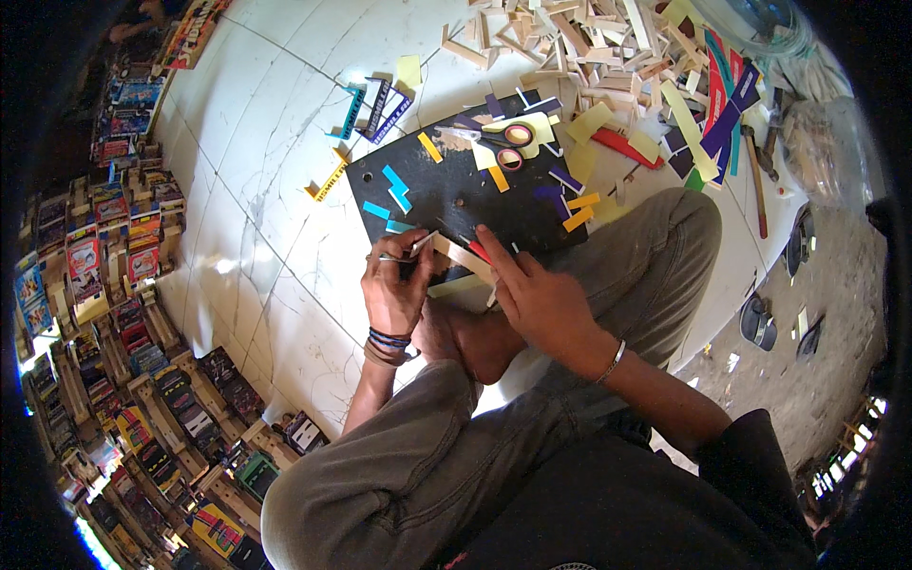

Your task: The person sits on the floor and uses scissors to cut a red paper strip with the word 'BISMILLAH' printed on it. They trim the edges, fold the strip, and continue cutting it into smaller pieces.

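Note:
A short pale wooden piece (463,257) is held low over the near edge of a black board (439,207). My left hand (394,290) pinches its left end between thumb and fingers, and a thin whitish strip shows at the fingertips. My right hand (546,309) grips the other end, index finger stretched out beside a small red strip (479,251); its curled fingers are partly hidden. Blue strips (396,188) and a yellow strip (430,147) lie on the board. Scissors (513,145) with dark and orange handles rest on pale yellow paper there.
Wooden offcuts (579,43) are heaped at the far side. Coloured strips (727,104), a hammer (757,180) and a red-handled tool (627,148) lie far right. Lettered wooden pieces (380,109) sit beyond the board. Racks of finished-looking wooden items (142,380) line the left; sandals (757,321) lie right.

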`<state>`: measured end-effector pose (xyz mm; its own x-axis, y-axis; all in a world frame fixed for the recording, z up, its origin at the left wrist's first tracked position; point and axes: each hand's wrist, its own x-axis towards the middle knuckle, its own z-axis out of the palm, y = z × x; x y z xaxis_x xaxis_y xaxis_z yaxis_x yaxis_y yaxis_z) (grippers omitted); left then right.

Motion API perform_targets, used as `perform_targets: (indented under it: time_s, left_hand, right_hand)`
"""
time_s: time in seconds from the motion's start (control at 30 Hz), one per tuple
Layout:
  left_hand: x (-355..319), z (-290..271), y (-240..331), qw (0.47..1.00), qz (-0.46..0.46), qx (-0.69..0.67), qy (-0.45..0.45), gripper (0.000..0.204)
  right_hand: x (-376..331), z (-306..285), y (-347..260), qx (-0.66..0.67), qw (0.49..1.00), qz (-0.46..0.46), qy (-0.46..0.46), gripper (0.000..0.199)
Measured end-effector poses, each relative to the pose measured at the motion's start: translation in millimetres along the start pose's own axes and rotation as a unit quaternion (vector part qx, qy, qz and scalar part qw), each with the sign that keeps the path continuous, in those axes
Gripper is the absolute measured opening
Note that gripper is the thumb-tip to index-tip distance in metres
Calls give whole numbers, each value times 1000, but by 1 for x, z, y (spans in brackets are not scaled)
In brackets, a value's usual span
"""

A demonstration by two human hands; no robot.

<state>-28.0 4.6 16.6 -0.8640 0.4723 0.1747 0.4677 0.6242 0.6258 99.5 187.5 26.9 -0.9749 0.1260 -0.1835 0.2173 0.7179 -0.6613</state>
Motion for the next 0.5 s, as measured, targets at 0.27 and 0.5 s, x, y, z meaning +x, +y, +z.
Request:
perform_targets:
  time_s: [0.27,0.5]
  left_hand:
    - [-6,5,-5,1000,0,15,1,18]
    - [-9,9,-3,999,-52,-9,9,16]
  right_hand:
    - [2,2,-3,-41,999,-11,-28,61]
    - [0,0,-3,-25,999,-14,-39,61]
